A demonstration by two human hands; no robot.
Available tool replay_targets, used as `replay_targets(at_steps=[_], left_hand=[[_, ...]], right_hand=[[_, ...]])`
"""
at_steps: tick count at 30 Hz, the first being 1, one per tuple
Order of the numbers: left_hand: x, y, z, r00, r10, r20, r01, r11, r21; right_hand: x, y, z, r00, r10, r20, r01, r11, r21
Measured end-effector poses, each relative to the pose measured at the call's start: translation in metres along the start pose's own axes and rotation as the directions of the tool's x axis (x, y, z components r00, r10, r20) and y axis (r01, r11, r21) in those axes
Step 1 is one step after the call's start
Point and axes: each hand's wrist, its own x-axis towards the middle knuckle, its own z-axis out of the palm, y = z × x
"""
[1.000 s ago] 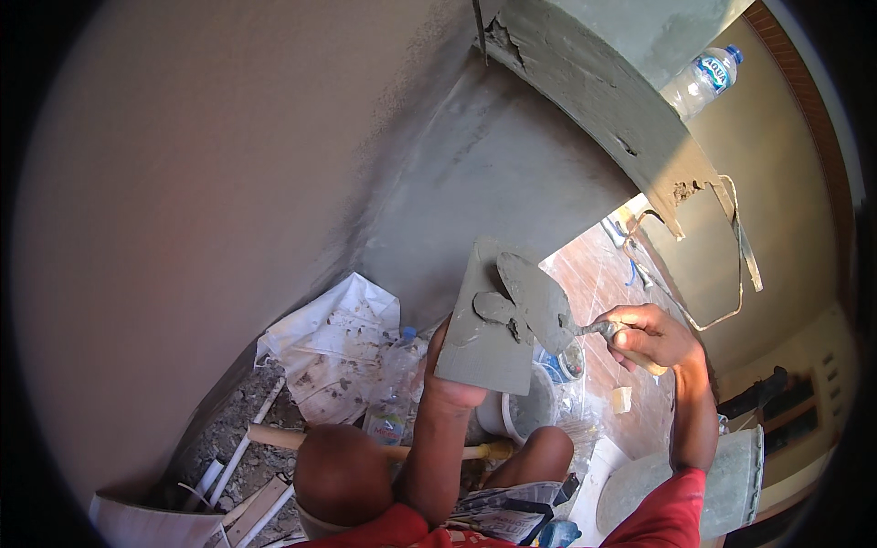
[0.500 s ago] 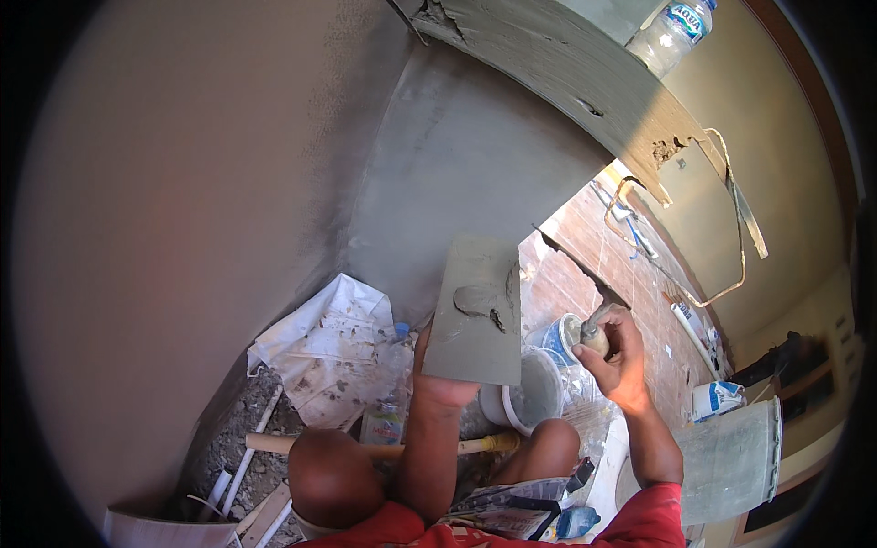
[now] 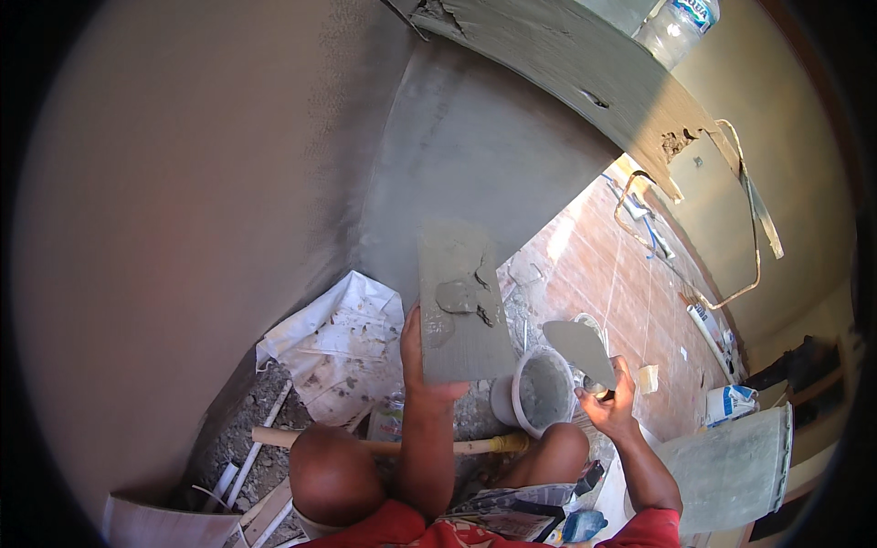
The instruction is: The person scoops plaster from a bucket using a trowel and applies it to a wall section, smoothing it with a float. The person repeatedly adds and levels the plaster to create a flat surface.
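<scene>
One trowel clear of board edge

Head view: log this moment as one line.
left hand: holding board, mortar on top | right hand: holding trowel, apart from board | bucket: beyond right knee | white sheet: left of board

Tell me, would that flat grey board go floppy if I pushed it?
The board probably won't flop: it looks flat and straight-edged in the left hand. Its mortar patch might slide if tipped, since it looks damp and smeary.
</scene>
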Motion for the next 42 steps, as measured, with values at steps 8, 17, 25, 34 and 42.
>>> replay_targets(at_steps=[8,17,25,34,42], left_hand=[[-0.003,-0.008,0.023,0.994,0.077,-0.082,-0.031,0.890,0.454],[-0.017,-0.014,0.044,0.982,-0.062,0.178,-0.083,0.705,0.704],[-0.026,-0.004,0.048,0.920,-0.137,0.367,-0.247,0.525,0.815],[-0.008,0.017,0.027,0.851,-0.219,0.477,-0.309,0.525,0.793],[-0.002,0.056,0.018,0.980,0.079,0.182,-0.175,0.776,0.606]], right_hand=[[0.013,0.008,0.011,0.930,-0.348,0.121,0.330,0.933,0.144],[0.036,0.022,0.055,0.913,-0.398,-0.087,0.406,0.906,0.118],[0.059,0.018,0.046,0.992,-0.033,-0.125,0.082,0.911,0.405],[0.120,-0.042,0.011,0.902,-0.262,-0.344,0.246,0.965,-0.092],[0.208,-0.116,0.059,0.879,-0.127,-0.460,0.370,0.790,0.490]])
